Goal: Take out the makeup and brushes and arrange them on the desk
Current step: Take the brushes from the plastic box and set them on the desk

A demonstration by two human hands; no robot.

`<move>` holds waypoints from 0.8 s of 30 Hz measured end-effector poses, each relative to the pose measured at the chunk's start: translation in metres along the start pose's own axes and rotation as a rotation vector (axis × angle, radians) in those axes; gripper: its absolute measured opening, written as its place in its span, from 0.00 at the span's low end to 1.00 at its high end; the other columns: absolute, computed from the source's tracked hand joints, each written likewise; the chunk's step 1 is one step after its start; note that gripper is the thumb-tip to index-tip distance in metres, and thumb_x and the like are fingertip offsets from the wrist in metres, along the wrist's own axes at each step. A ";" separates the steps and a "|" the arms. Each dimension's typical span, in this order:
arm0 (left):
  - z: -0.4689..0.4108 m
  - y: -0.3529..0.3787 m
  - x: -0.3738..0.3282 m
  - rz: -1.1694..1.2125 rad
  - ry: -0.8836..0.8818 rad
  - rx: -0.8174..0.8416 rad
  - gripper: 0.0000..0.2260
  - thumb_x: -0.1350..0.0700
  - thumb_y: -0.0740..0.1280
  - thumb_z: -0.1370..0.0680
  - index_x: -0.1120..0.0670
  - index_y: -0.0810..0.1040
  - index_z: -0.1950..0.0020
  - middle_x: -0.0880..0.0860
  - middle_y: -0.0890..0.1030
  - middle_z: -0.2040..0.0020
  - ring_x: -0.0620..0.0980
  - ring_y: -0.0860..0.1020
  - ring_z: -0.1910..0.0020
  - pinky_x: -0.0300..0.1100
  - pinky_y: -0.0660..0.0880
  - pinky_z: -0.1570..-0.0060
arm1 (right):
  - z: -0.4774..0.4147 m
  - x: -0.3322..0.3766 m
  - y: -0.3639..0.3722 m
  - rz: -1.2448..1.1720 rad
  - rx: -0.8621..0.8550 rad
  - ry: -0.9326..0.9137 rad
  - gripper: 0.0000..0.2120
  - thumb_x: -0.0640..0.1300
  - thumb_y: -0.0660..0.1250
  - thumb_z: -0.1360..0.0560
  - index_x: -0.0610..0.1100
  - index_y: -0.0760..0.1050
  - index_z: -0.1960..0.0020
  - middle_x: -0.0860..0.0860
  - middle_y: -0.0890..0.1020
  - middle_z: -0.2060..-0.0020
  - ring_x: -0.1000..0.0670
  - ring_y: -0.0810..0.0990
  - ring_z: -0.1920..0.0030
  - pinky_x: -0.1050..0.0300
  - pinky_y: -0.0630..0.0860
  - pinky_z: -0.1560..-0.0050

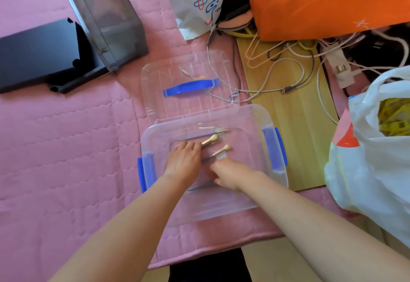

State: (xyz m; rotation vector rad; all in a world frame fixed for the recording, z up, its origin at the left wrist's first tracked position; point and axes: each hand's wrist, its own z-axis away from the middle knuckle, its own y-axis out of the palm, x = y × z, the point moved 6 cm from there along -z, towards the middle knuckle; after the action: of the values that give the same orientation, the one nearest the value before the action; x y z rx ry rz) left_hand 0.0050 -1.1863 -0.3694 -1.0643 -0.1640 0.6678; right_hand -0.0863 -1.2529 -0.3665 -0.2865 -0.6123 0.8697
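A clear plastic box [255, 113] with blue side clips stands open on the pink quilted cover. Both my hands are inside it. My left hand [183, 159] lies over the dark handle of a gold-ferruled makeup brush [210, 139] and grips it. A second, smaller brush [221, 149] lies just right of it, its handle running toward my right hand [230, 174], whose fingers curl over dark brush handles [202, 186] on the box floor. Thin pale sticks [208, 128] lie at the far end of the box.
The box's clear lid [155, 95] with a blue handle lies just behind the box. Behind it lie cables [277, 77] on a wooden board, an orange bag [321, 4] and a printed white bag [195, 4]. A white plastic bag [366, 159] sits right; grey container [111, 22] and black case [37, 53] left.
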 end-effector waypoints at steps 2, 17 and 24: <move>-0.001 0.001 0.002 -0.008 -0.011 0.012 0.11 0.57 0.56 0.19 0.53 0.71 0.37 0.52 0.75 0.40 0.55 0.70 0.39 0.45 0.66 0.43 | -0.003 0.000 0.004 -0.009 0.033 -0.006 0.08 0.41 0.64 0.24 0.42 0.75 0.45 0.39 0.78 0.45 0.39 0.77 0.44 0.51 0.74 0.47; -0.012 -0.007 -0.008 -0.136 -0.051 -0.011 0.13 0.61 0.58 0.20 0.54 0.67 0.36 0.53 0.74 0.41 0.56 0.72 0.42 0.46 0.68 0.48 | -0.003 -0.016 0.006 -0.023 0.124 0.024 0.09 0.39 0.62 0.24 0.37 0.73 0.45 0.38 0.78 0.47 0.39 0.77 0.47 0.55 0.70 0.54; -0.014 -0.003 -0.004 -0.062 -0.164 0.065 0.08 0.64 0.60 0.22 0.56 0.72 0.45 0.56 0.76 0.45 0.59 0.75 0.45 0.48 0.71 0.52 | 0.005 -0.025 -0.007 -0.161 -0.013 0.069 0.14 0.38 0.60 0.25 0.42 0.66 0.40 0.41 0.74 0.43 0.39 0.75 0.45 0.52 0.72 0.51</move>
State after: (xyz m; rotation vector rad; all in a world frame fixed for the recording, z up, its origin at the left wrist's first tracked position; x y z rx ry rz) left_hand 0.0095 -1.2003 -0.3728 -0.9381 -0.3138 0.7003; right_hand -0.0974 -1.2773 -0.3690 -0.2740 -0.5686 0.6988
